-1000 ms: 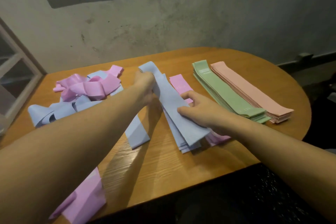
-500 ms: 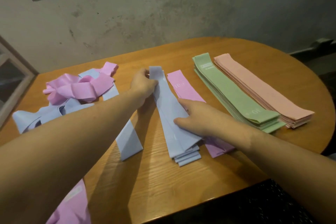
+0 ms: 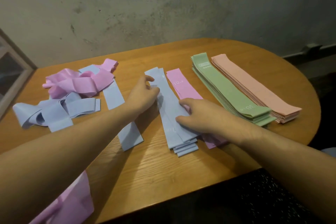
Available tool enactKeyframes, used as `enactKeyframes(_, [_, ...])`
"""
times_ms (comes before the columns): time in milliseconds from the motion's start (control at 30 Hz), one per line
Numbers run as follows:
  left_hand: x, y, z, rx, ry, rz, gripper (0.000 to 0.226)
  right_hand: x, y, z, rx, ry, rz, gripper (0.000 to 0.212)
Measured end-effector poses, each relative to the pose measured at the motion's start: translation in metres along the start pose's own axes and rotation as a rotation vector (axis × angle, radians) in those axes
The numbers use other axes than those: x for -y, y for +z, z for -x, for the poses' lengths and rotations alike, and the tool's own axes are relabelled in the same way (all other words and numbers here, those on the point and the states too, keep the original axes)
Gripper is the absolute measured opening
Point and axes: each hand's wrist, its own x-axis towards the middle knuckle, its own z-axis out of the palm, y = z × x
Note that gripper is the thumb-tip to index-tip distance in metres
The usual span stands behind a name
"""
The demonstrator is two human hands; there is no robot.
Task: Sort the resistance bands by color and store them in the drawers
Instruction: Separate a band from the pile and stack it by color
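The head view shows four sorted stacks of flat elastic resistance bands lying side by side on the rounded wooden worktop: a pale blue stack, a pink stack just to its right, a thicker sage green stack and a peach stack at the far right, the last two touching along their long edges; the number of bands in each stack cannot be counted, though several layered ends fan out at the near end of the blue one. To the left lies one unsorted tangle of loose pink and blue bands, curled and overlapping; a single blue band lies flat between the tangle and the blue stack, partly hidden under the left forearm; another pink band hangs over the near edge at the lower left. The left hand has its grip closed on the far part of the top blue band, thumb and fingers pinching its left edge; the right hand rests with straight fingers flat on the middle of the blue stack, its grip unclenched, its wrist covering the near half of the pink stack. White print, "10 LB", shows on the top pink band; similar white marks show on the green and blue ones. A stained grey plaster wall rises behind the worktop; a framed glass panel stands at the left edge.
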Motion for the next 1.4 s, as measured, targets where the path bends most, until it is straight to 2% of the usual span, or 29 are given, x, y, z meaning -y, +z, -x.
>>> enactKeyframes(167, [0.003, -0.005, 0.050, 0.177, 0.161, -0.169, 0.026, 0.002, -0.007, 0.012, 0.012, 0.049, -0.021, 0.054])
enactKeyframes(300, [0.013, -0.001, 0.076, 0.260, 0.186, -0.215, 0.032, 0.001, -0.010, 0.024, 0.130, 0.129, -0.272, 0.044])
enactKeyframes(433, [0.018, 0.004, 0.090, 0.268, 0.194, -0.103, 0.028, 0.006, -0.014, 0.034, 0.108, 0.130, -0.523, 0.036])
enactKeyframes(567, [0.023, 0.007, 0.098, 0.177, 0.203, -0.086, 0.028, 0.011, -0.008, 0.038, 0.044, 0.179, -0.747, 0.031])
enactKeyframes(667, [0.027, 0.010, 0.109, 0.111, 0.244, -0.086, 0.023, 0.007, 0.004, 0.038, 0.050, 0.199, -0.645, 0.025])
enactKeyframes(800, [0.032, 0.011, 0.117, 0.114, 0.302, -0.056, 0.024, 0.001, 0.010, 0.041, -0.018, 0.147, -0.476, 0.026])
enactKeyframes(900, [0.030, 0.009, 0.121, 0.140, 0.320, -0.041, 0.040, 0.000, 0.012, 0.048, -0.045, 0.086, -0.400, 0.028])
enactKeyframes(1067, [0.024, 0.008, 0.126, 0.155, 0.402, -0.245, 0.065, 0.000, 0.017, 0.057, -0.080, 0.030, -0.393, 0.029])
enactKeyframes(1167, [0.025, 0.008, 0.126, 0.140, 0.430, -0.292, 0.058, -0.002, 0.021, 0.061, -0.110, 0.018, -0.363, 0.028])
enactKeyframes(1267, [0.026, 0.008, 0.125, 0.145, 0.441, -0.282, 0.047, -0.001, 0.023, 0.065, -0.111, 0.014, -0.370, 0.037])
enactKeyframes(1400, [0.024, 0.007, 0.124, 0.186, 0.421, -0.252, 0.044, 0.005, 0.026, 0.065, -0.185, -0.028, -0.358, 0.043])
